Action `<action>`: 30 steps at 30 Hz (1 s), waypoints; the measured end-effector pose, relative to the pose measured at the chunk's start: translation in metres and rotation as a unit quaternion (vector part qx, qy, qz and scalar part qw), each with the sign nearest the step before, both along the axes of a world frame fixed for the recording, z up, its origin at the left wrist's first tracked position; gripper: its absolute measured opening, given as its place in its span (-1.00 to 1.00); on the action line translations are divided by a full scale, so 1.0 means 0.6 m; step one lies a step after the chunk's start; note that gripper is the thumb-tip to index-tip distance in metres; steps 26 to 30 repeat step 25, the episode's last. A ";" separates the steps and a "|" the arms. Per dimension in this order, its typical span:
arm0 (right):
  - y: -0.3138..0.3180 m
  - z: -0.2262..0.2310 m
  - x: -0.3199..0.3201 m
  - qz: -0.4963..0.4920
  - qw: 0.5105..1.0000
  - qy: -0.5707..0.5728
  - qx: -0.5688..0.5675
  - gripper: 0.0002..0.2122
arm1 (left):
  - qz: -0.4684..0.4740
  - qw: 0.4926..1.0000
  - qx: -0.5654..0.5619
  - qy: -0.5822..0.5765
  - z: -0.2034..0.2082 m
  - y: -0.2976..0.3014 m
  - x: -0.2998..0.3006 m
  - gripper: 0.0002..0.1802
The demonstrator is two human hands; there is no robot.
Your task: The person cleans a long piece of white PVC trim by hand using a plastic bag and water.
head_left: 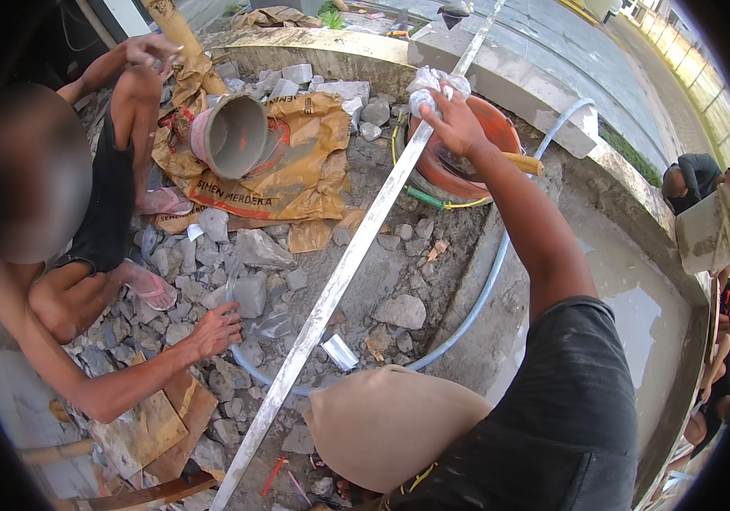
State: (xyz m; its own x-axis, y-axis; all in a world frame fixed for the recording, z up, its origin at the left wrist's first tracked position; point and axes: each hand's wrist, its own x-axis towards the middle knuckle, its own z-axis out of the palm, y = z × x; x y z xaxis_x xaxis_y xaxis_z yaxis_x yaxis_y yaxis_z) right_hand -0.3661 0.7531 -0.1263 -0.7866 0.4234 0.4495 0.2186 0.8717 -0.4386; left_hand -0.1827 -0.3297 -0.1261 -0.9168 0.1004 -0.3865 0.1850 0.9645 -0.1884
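Observation:
My right hand [454, 123] is closed round a crumpled whitish, wet-looking plastic bag [433, 83], pressed against a long straight metal bar [339, 264]. The bar is silvery with whitish smears and slants from the lower left up to the far right. Below my right forearm stands an orange bucket [501, 128], with a wooden handle [523, 163] jutting over its rim. My left hand does not show. The bar's near end runs out of the bottom edge.
A person [84, 213] crouches at left, one hand [216, 330] beside a clear blue hose [501, 264] curving across the rubble. A cement-smeared bucket [233, 136] lies on a brown paper sack [314, 162]. Wet concrete [629, 289] fills a low-walled strip at right; other people are beyond.

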 end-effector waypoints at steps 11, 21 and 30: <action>-0.162 0.023 0.083 0.287 0.940 0.030 0.183 -0.19 | 0.212 0.977 0.013 -0.026 0.088 0.120 0.050 -0.53; -0.319 -0.043 0.140 0.314 0.930 0.045 0.185 -0.20 | 0.273 0.955 -0.105 0.056 0.116 -0.008 0.077 -0.42; -0.401 -0.045 0.093 0.372 0.893 0.098 0.236 -0.18 | 0.311 0.930 -0.121 0.156 0.138 0.046 0.157 -0.44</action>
